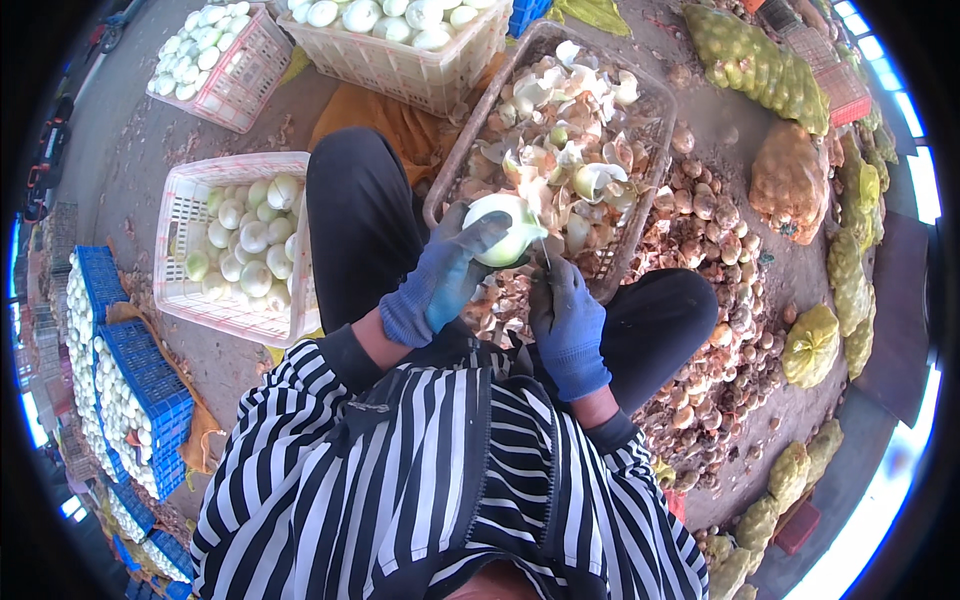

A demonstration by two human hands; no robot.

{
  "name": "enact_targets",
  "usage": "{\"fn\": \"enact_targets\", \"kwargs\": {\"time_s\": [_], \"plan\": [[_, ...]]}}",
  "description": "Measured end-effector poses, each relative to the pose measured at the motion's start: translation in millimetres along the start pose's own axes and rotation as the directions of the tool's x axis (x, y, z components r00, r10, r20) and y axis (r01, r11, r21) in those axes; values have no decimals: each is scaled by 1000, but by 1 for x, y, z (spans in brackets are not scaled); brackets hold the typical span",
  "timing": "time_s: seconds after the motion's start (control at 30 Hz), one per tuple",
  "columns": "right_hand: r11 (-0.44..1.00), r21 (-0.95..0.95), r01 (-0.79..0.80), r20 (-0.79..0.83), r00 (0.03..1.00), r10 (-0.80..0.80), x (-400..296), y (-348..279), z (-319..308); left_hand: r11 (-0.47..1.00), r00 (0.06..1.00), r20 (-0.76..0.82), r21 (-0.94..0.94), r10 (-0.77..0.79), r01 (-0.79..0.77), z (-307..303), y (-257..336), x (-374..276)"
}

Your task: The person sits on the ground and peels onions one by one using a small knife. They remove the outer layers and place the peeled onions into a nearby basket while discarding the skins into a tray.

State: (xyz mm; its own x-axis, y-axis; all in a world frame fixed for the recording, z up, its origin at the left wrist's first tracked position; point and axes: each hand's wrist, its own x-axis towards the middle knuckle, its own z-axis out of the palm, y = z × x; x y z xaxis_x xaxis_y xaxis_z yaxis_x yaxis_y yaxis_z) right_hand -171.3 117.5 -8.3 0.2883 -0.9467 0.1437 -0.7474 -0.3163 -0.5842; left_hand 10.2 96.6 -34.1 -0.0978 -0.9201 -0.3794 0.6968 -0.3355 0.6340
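My left hand [454, 262], in a blue knit glove with a dark coated palm, grips a peeled white onion [496, 225] between thumb and fingers. The onion's greenish tip points right, toward my right hand [562, 307], gloved the same way. A small knife [544, 251] is held in that hand, its thin blade up against the onion's tip; the handle is hidden in my fist. Just beyond both hands is a brown plastic crate [660, 172] heaped with onion skins [540, 154]. A white plastic crate [174, 225] of peeled onions [253, 236] stands to the left of my knee.
Unpeeled onions [697, 360] and loose skins spread over the floor at right. Beyond them lie yellow mesh sacks [757, 64] and an orange mesh sack [789, 180]. Full crates of peeled onions [405, 71] stand ahead, and blue crates [146, 367] are at left.
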Motion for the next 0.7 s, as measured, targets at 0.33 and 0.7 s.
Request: {"fn": "enact_targets", "kwargs": {"time_s": [0.33,0.7], "plan": [[996,-89,19,92,996,-11,-7,7,-7,888,984,-9,432,178,-157,2,18,-1],[909,380,-169,245,966,77,8,25,-2,779,980,183,601,82,-177,13,47,-6]]}}
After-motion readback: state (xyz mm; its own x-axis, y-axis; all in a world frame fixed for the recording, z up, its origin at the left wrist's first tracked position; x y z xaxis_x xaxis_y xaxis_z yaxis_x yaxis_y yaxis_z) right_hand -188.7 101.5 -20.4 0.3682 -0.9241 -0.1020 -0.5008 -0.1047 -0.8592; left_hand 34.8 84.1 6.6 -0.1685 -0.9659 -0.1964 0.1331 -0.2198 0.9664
